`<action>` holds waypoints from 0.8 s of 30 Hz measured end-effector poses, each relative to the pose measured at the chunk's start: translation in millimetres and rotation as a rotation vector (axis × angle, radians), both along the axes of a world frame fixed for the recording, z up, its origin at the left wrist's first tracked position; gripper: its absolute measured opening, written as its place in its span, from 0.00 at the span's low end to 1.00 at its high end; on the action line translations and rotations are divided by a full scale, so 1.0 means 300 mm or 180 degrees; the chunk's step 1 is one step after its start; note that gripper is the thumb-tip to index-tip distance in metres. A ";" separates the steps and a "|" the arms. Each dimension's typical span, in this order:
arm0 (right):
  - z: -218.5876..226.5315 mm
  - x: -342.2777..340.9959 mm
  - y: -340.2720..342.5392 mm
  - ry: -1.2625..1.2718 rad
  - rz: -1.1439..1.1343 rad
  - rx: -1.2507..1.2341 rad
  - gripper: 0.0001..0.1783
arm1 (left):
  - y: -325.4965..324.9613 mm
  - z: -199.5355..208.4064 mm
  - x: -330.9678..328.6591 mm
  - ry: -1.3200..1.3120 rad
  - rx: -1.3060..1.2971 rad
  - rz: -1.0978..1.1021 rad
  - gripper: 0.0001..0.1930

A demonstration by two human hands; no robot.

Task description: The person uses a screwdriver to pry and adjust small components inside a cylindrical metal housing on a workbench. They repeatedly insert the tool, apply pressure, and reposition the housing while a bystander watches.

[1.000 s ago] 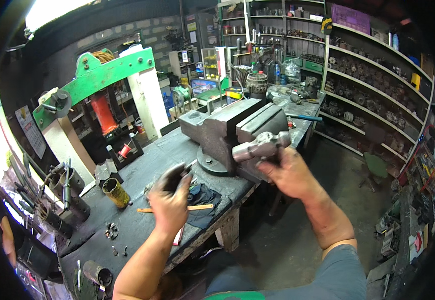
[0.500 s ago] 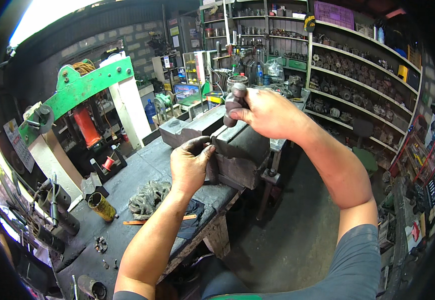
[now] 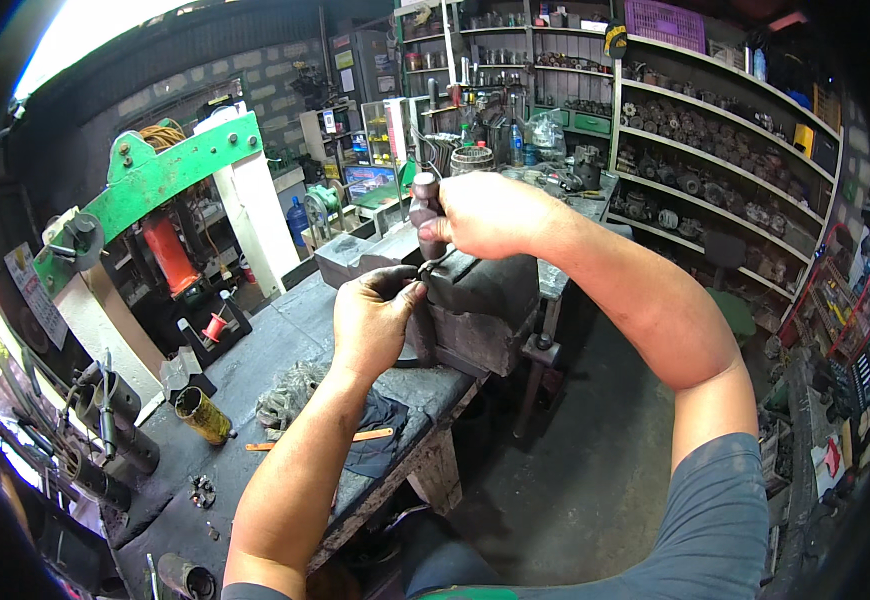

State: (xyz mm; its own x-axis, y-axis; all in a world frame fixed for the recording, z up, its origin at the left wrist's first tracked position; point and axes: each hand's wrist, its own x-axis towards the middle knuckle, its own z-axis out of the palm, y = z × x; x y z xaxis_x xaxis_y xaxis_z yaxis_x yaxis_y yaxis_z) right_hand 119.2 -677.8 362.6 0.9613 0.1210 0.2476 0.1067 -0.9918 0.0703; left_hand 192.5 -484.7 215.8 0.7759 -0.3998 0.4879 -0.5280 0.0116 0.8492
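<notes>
Dark, scuffed workbench (image 3: pixel 290 318): close work at its edge, with little room for error.
From the head view, our right hand (image 3: pixel 470 215) wraps its fingers round a dark steel round-knobbed hammer (image 3: pixel 424 205), thumb pressed against the head. Our left hand (image 3: pixel 370 322) pinches a small metal piece (image 3: pixel 426 269), partly hidden, between thumb and forefinger at the top edge of a heavy dark-grey iron vise (image 3: pixel 483 325). Whether hammer and piece touch, we cannot tell. We judge that an off-line blow could catch our left fingertips, so near the striking face; a loose pinch or smudged, slippery skin could let the piece tilt or skid away.
</notes>
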 end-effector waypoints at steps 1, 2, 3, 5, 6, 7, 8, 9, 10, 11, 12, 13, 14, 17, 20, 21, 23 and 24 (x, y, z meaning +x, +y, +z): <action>0.006 0.001 0.000 -0.0295 0.0009 0.0145 0.27 | 0.001 0.004 -0.002 -0.0084 0.0016 0.0019 0.13; 0.009 -0.002 0.002 -0.0496 0.0024 0.0292 0.28 | 0.005 0.007 -0.004 -0.0109 0.0046 0.0035 0.13; 0.014 -0.001 0.003 -0.0687 0.0040 0.0439 0.30 | 0.008 0.008 -0.008 -0.0134 0.0026 0.0007 0.13; 0.004 -0.006 0.012 -0.0548 0.0050 0.0453 0.28 | 0.010 0.014 -0.009 -0.0166 0.0085 0.0057 0.12; -0.002 -0.005 0.018 -0.0337 0.0049 0.0324 0.25 | 0.010 0.015 -0.010 -0.0186 0.0055 0.0011 0.12; -0.019 -0.003 0.029 0.0060 -0.0063 0.0188 0.23 | 0.010 0.016 -0.011 -0.0138 0.0098 0.0034 0.12; -0.012 -0.003 0.021 0.0197 -0.0018 0.0142 0.21 | 0.010 0.018 -0.010 -0.0097 0.0094 0.0011 0.12; -0.016 -0.003 0.019 -0.0035 -0.0104 0.0176 0.21 | 0.007 0.020 -0.008 -0.0058 0.0071 -0.0009 0.12; -0.016 -0.001 0.014 -0.0172 -0.0168 0.0214 0.21 | 0.008 0.020 -0.008 -0.0060 0.0105 0.0022 0.12; -0.018 -0.002 0.009 -0.0364 -0.0177 0.0258 0.21 | 0.007 0.022 -0.006 -0.0108 0.0131 0.0057 0.13; -0.016 0.001 0.005 -0.0549 -0.0201 0.0442 0.21 | 0.008 0.022 -0.006 -0.0120 0.0140 0.0059 0.13; -0.016 0.000 -0.001 -0.0397 -0.0062 0.0473 0.21 | 0.009 0.022 -0.006 -0.0130 0.0148 0.0062 0.13; -0.021 0.004 0.000 -0.0410 0.0089 0.0492 0.22 | 0.010 0.022 -0.007 -0.0122 0.0157 0.0045 0.13; -0.032 0.008 -0.002 -0.0051 -0.0130 0.0128 0.24 | 0.013 0.024 -0.006 -0.0106 0.0174 0.0002 0.12; -0.042 0.010 -0.006 -0.0673 -0.0038 0.0127 0.28 | 0.011 0.031 0.001 -0.0102 0.0149 -0.0014 0.12; -0.039 0.018 -0.007 -0.0782 0.0101 0.0505 0.30 | 0.011 0.030 0.001 -0.0111 0.0168 -0.0007 0.12; -0.043 0.020 -0.006 -0.1054 -0.0004 0.0525 0.30 | 0.008 0.031 0.002 -0.0131 0.0138 -0.0008 0.12; -0.043 0.022 -0.004 -0.0478 -0.0067 0.0347 0.26 | 0.009 0.031 0.001 -0.0139 0.0126 -0.0011 0.12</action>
